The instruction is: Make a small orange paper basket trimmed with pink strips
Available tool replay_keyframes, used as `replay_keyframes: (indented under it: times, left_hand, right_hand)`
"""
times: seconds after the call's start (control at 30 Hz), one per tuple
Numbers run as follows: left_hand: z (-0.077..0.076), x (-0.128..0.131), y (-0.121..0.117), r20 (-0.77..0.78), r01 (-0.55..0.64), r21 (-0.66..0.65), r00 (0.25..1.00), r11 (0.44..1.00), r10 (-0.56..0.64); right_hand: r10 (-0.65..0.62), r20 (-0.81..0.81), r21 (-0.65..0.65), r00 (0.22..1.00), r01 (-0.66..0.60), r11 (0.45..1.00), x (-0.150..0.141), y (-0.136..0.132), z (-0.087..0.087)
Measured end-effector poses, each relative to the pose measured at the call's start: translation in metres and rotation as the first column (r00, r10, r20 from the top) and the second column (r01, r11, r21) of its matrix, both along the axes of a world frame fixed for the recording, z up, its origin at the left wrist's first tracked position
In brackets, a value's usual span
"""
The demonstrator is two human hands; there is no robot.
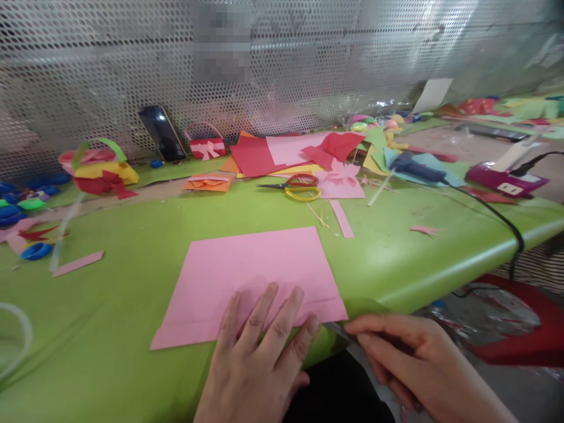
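A pink paper sheet lies flat near the table's front edge, with a crease line along its near side. My left hand rests on the near part of this sheet, fingers spread and pressing down. To the right, my right hand pinches a thin grey tool. Its tip points at the sheet's near edge, close to my left thumb. Fingers cover most of the tool, so its exact kind is unclear.
Scissors lie beyond the sheet, among paper scraps. A glue gun trails a black cable over the right edge. Small paper baskets and a phone stand along the perforated metal wall. Blue rings lie left.
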State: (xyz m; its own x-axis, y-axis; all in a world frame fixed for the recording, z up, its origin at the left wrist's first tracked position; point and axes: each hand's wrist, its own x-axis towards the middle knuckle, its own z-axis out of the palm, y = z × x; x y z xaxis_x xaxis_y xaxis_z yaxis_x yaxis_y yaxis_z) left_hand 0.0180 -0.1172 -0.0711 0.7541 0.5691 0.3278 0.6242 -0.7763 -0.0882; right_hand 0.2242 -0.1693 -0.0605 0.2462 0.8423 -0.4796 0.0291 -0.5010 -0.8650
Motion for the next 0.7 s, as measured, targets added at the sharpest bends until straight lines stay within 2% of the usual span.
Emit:
replay_keyframes:
  times: [0.3, 0.4, 0.5, 0.6, 0.7]
  left_hand:
    - [0.006, -0.001, -0.003, -0.001, 0.021, -0.02, 1.0, 1.0, -0.021]
    - [0.01, -0.017, -0.005, 0.041, 0.052, 0.051, 0.998, 0.997, -0.054]
    - [0.01, -0.041, -0.006, 0.044, 0.008, 0.121, 0.999, 0.993, -0.014]
    - [0.007, -0.056, -0.006, 0.02, -0.051, 0.092, 0.999, 0.994, 0.049]
    - [0.005, -0.058, -0.006, -0.011, -0.059, 0.053, 0.998, 0.997, 0.059]
  right_hand:
    - [-0.011, 0.013, 0.027, 1.0, 0.01, 1.0, -0.011, 0.001, -0.002]
    - [-0.03, 0.018, 0.023, 0.999, 0.03, 0.999, -0.011, 0.001, -0.001]
    - [-0.041, 0.024, 0.011, 0.999, 0.041, 0.999, -0.01, 0.001, -0.002]
    - [-0.03, 0.035, 0.006, 0.999, 0.029, 1.0, -0.009, -0.001, -0.003]
    - [-0.007, 0.044, 0.013, 0.999, 0.006, 1.0, -0.008, -0.002, -0.004]
